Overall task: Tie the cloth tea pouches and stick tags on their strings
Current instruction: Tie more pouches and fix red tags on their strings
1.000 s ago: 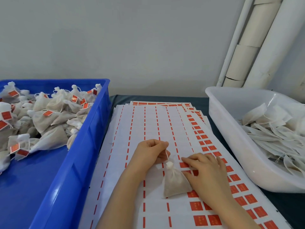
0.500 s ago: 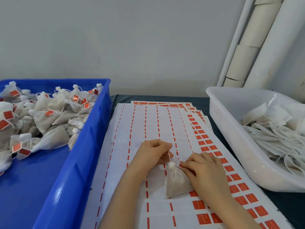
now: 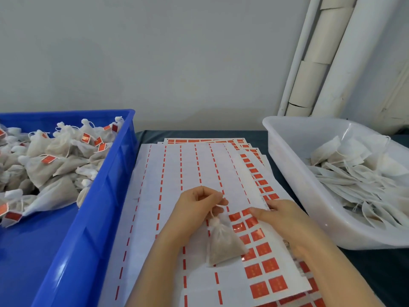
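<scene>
Sheets [image 3: 155,196] of tag backing lay stacked on the dark surface [image 3: 274,136], centre of view. Most columns of the top sheet were stripped to white, with red dashes between them. Red tags [image 3: 263,249] remained in the columns at its 3 o'clock edge.

One pouch [image 3: 223,242] lay on the top sheet, its neck gathered and pointing to 11 o'clock, its filled body overlapping the innermost tag column.

The left hand [image 3: 197,202] was just beyond the pouch at 11 o'clock. Its fingers [image 3: 218,197] were curled together and pinched the string [image 3: 213,212], which ran down to the pouch neck.

The right hand [image 3: 285,220] lay at 2 o'clock of the pouch. Its fingers [image 3: 259,214] were extended and close together, pointing to 9 o'clock, tips resting on the top row of remaining tags. They gripped nothing that could be made out. This hand did not touch the pouch.

A blue crate [image 3: 106,185] stood against the sheets at 9 o'clock. It held a heap of tied pouches [image 3: 55,165], several with red tags on their strings.

A white tub [image 3: 287,162] stood at 3 o'clock, near the sheets. It held flat, untied pouches [image 3: 354,178] with loose strings.

White pipes [image 3: 321,63] rose against the wall at 1 o'clock, behind the tub.
</scene>
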`<state>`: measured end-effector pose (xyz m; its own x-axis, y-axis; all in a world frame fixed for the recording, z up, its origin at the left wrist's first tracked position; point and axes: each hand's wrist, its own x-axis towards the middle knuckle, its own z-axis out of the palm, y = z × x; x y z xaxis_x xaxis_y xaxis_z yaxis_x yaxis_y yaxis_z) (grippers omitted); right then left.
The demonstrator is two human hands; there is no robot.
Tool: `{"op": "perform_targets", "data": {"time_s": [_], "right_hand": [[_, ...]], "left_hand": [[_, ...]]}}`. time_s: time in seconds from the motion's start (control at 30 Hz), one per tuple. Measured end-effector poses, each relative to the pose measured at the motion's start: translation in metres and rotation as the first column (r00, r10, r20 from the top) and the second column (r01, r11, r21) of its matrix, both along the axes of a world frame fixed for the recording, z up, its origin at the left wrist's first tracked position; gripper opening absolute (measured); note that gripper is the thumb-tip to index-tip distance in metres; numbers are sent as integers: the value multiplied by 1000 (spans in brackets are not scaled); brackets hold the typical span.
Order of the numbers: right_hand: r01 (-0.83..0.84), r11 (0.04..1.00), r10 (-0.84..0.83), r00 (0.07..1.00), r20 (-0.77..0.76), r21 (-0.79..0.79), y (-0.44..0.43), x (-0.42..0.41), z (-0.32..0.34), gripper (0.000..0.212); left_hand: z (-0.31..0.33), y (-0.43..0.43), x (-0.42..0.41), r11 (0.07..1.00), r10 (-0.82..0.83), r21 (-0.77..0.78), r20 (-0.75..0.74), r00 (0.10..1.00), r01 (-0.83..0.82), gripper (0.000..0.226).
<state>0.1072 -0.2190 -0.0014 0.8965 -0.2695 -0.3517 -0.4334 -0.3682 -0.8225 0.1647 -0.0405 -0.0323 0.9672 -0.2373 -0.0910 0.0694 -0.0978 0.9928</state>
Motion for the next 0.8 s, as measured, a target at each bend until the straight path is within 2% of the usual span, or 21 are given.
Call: {"op": "perform_targets", "data": {"time_s": [0.1, 0.17, 0.23, 0.33, 0.43, 0.6, 0.8], "right_hand": [[-41, 982, 43, 999, -5, 183, -5, -3, 7, 18], [-51, 964, 53, 999, 0, 260, -6, -7, 9, 23], [-43, 942, 40, 999, 16, 333, -6, -10, 8, 26], [-42, 902, 30, 999, 34, 430, -6, -14, 7, 30], [-27, 907, 5, 999, 53, 419, -2, -14, 6, 35], [33, 940, -68, 993, 93, 341, 7, -7, -2, 36], [68, 961, -124, 972, 199, 267, 10, -5, -7, 30]], "left_hand": [[4, -12, -8, 998, 16, -58, 45, 999, -14, 6], [7, -23, -14, 996, 23, -85, 63, 998, -17, 11], [7, -30, -18, 995, 69, -78, 100, 993, -61, 18], [6, -30, -19, 991, 132, -35, 180, 975, -128, 7], [6, -28, -23, 990, 127, 29, 203, 971, -136, 21], [5, -36, -26, 971, 104, 182, 248, 963, -152, 13], [4, -40, -28, 965, 123, 188, 287, 950, -181, 26]]}}
